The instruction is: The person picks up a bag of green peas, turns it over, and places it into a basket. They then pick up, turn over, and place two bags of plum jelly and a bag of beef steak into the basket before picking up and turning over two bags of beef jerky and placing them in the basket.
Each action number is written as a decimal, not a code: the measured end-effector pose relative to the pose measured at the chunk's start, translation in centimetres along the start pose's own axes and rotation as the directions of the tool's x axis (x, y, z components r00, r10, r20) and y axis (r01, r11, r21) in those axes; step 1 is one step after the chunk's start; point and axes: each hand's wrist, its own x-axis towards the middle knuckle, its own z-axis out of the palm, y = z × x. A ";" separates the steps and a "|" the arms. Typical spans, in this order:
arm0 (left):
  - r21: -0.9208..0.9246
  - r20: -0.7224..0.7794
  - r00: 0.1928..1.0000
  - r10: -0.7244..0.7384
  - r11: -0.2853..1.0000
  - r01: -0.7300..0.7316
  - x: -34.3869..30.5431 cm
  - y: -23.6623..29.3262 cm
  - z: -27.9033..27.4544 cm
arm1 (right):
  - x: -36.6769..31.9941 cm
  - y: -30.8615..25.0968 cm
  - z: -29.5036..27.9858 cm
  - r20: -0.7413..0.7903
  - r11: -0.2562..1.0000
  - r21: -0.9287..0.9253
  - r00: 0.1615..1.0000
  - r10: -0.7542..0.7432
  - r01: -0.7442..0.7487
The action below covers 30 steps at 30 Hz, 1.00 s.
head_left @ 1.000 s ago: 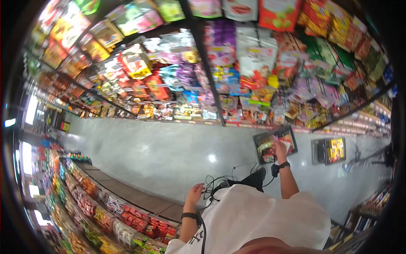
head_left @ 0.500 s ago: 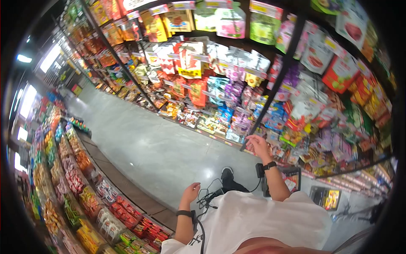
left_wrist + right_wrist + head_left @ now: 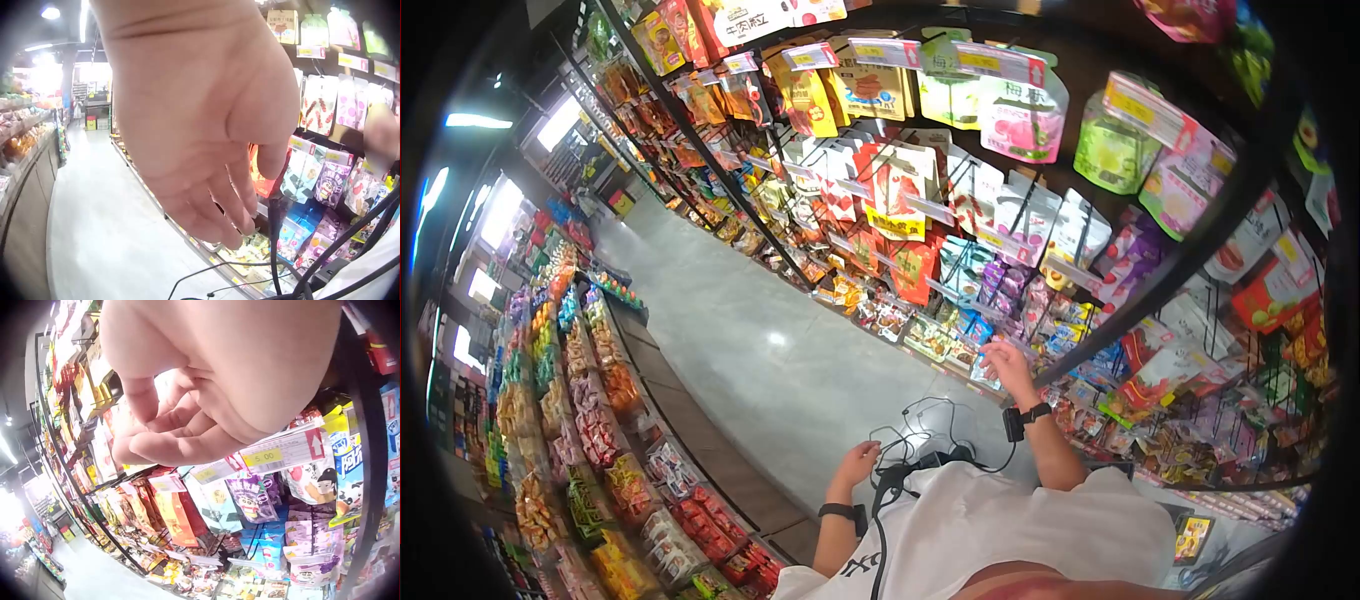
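My right hand (image 3: pixel 1008 368) is raised beside the hanging snack racks, its fingers loosely bent and nothing in its grasp. Behind that hand in the right wrist view hang a red snack bag (image 3: pixel 175 515), a purple snack bag (image 3: pixel 253 497) and a yellow-marked price tag (image 3: pixel 265 457). Lower and farther left, my left hand (image 3: pixel 858 464) hangs relaxed over the aisle, palm showing in the left wrist view with its fingers (image 3: pixel 206 212) pointing down. It holds nothing; black cables (image 3: pixel 915 440) lie close to it at the front of the body.
Pouches such as a pink-and-white one (image 3: pixel 1022 115) hang on the upper rack, crossed by a dark upright post (image 3: pixel 1170 270). Low bins of red packets (image 3: pixel 708 525) line the left side. The grey floor (image 3: pixel 730 330) runs between. A box with a yellow picture (image 3: pixel 1193 540) sits at lower right.
My right hand has left the packets in the black tray on the floor and risen beside the racks, empty. The view has turned along the aisle, and the tray has dropped behind the body.
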 end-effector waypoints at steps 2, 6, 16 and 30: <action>0.113 0.007 1.000 -0.007 0.994 0.006 0.8 1.9 -0.9 | 1.1 0.2 0.7 -0.011 1.000 0.003 1.000 0.017 -0.017; 0.149 0.058 0.998 0.025 0.988 -0.033 4.8 0.7 -3.2 | 2.8 0.8 2.6 -0.035 0.999 0.008 0.999 0.033 -0.033; 0.080 -0.036 0.997 0.069 0.995 -0.066 11.2 -7.6 -16.3 | 12.6 -2.3 17.4 0.046 1.000 0.012 0.999 0.010 -0.010; 0.036 -0.138 0.989 -0.048 0.998 0.053 10.8 -11.1 -33.6 | 22.4 -13.0 43.4 0.416 0.990 -0.078 0.906 -0.075 0.117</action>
